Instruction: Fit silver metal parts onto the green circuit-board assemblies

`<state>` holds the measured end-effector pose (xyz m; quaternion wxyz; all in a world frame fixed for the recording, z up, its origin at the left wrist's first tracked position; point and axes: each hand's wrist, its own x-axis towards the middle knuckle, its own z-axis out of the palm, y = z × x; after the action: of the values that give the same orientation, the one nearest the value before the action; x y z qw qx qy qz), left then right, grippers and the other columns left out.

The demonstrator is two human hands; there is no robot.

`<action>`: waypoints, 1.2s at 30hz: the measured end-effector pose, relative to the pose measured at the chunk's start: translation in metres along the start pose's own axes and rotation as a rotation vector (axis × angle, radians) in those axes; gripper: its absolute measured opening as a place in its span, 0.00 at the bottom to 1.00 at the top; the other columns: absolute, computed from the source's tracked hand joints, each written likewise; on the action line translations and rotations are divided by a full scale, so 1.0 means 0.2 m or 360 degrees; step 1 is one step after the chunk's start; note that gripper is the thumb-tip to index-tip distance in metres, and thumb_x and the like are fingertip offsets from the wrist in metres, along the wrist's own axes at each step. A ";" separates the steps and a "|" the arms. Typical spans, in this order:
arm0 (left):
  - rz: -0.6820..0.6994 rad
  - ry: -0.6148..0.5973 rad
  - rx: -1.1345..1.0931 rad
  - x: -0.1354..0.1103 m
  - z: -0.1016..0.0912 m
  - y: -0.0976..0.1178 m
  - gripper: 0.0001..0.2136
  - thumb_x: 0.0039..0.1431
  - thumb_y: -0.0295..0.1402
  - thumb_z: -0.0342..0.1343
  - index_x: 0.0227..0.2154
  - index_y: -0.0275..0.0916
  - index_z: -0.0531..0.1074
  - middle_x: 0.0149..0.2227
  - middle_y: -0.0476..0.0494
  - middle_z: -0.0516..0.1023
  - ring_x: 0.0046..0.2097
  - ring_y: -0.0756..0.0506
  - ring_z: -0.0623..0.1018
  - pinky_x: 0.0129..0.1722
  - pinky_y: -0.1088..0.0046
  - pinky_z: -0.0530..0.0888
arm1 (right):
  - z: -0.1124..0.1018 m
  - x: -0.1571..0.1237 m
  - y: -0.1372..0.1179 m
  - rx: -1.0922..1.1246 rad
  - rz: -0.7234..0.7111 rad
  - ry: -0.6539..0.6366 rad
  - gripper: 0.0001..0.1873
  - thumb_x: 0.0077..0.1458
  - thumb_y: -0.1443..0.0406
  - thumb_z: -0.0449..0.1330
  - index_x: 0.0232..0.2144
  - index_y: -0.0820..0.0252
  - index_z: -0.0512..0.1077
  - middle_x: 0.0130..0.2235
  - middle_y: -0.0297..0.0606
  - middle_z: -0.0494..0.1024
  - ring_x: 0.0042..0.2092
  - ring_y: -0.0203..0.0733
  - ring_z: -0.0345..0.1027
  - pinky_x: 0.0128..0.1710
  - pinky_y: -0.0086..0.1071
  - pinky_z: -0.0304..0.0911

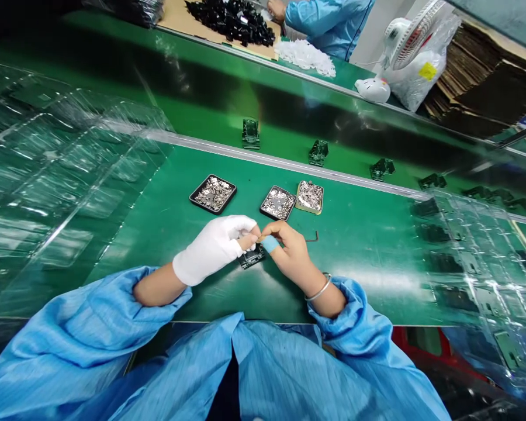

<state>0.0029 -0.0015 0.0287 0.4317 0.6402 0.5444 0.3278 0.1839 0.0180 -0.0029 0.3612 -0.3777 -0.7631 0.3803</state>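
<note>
My left hand (pixel 221 242), in a white glove with bare fingertips, meets my right hand (pixel 291 254) above the green mat. Fingers of both hands are pinched together at one spot, and what lies between them is too small to make out. Blue tape wraps my right thumb. Right below the fingertips a small dark circuit board part (pixel 252 258) rests on the mat, its upper side partly covered by my hands. To the right of my right hand lies a thin hex key (pixel 312 237).
Beyond my hands stand a black tray (pixel 193 199), a second dark tray (pixel 284 218) and a yellowish tray (pixel 307 209), all holding small metal parts. Several circuit boards (pixel 318 152) line the belt (pixel 284 137). Clear blister trays flank me (pixel 48 193). A co-worker's sleeve (pixel 315 17) shows across.
</note>
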 end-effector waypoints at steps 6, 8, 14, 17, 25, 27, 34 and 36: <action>0.0209 0.0433 0.0233 -0.08 -0.06 -0.08 0.18 0.55 0.46 0.53 0.44 0.41 0.69 0.44 0.43 0.77 0.45 0.42 0.78 0.48 0.64 0.74 | -0.05 0.03 0.05 0.0382 0.0198 0.0167 0.06 0.60 0.60 0.54 0.34 0.56 0.65 0.32 0.33 0.75 0.31 0.35 0.71 0.35 0.31 0.68; 0.0207 0.0295 0.0466 -0.12 -0.01 -0.13 0.29 0.47 0.47 0.60 0.50 0.40 0.65 0.52 0.38 0.74 0.54 0.37 0.74 0.56 0.59 0.70 | -0.06 0.05 0.07 0.0504 0.0277 0.0197 0.08 0.58 0.58 0.56 0.33 0.56 0.64 0.31 0.33 0.76 0.31 0.34 0.71 0.34 0.31 0.69; -0.0004 0.0076 0.0542 -0.18 0.14 -0.21 0.27 0.49 0.36 0.57 0.54 0.40 0.60 0.53 0.37 0.72 0.54 0.38 0.74 0.54 0.61 0.71 | -0.03 0.04 0.11 0.0677 0.0360 0.0037 0.08 0.58 0.59 0.57 0.33 0.57 0.65 0.33 0.34 0.77 0.32 0.34 0.73 0.38 0.32 0.69; 0.0017 0.0122 0.0429 -0.17 0.15 -0.22 0.33 0.47 0.36 0.59 0.57 0.40 0.56 0.57 0.36 0.68 0.58 0.38 0.71 0.56 0.61 0.69 | -0.03 0.03 0.10 0.0536 0.0274 -0.0035 0.05 0.59 0.62 0.55 0.33 0.56 0.66 0.33 0.33 0.76 0.33 0.35 0.72 0.38 0.32 0.68; 0.0141 0.0397 0.0529 -0.18 0.15 -0.22 0.26 0.51 0.36 0.53 0.54 0.37 0.60 0.51 0.36 0.71 0.52 0.38 0.73 0.52 0.59 0.71 | -0.04 0.01 0.02 -0.0060 -0.0357 -0.0063 0.03 0.57 0.68 0.56 0.31 0.56 0.69 0.42 0.40 0.74 0.48 0.43 0.67 0.52 0.42 0.63; 0.0274 0.0483 0.0591 -0.20 0.16 -0.20 0.26 0.51 0.35 0.52 0.54 0.36 0.60 0.49 0.36 0.71 0.51 0.38 0.74 0.51 0.59 0.72 | -0.02 0.00 0.01 -0.0122 -0.0475 -0.0109 0.04 0.58 0.69 0.55 0.32 0.56 0.68 0.43 0.40 0.74 0.48 0.43 0.67 0.51 0.43 0.63; 0.0488 0.0484 0.0685 -0.23 0.17 -0.14 0.16 0.52 0.33 0.53 0.45 0.38 0.63 0.42 0.41 0.73 0.43 0.42 0.76 0.45 0.65 0.74 | 0.01 -0.02 0.02 -0.0235 -0.0662 -0.0150 0.07 0.57 0.72 0.53 0.34 0.55 0.67 0.41 0.39 0.74 0.48 0.42 0.67 0.52 0.41 0.62; 0.0514 0.0495 0.0704 -0.23 0.16 -0.13 0.16 0.53 0.32 0.53 0.46 0.37 0.64 0.43 0.40 0.73 0.44 0.42 0.76 0.46 0.65 0.74 | 0.01 -0.02 0.02 -0.0257 -0.0668 -0.0177 0.07 0.57 0.72 0.53 0.34 0.55 0.67 0.42 0.39 0.74 0.48 0.41 0.67 0.53 0.41 0.61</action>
<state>0.0120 -0.0524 -0.0067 0.1360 0.7390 0.5531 0.3598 0.1850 0.0155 -0.0086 0.3584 -0.2169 -0.8716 0.2547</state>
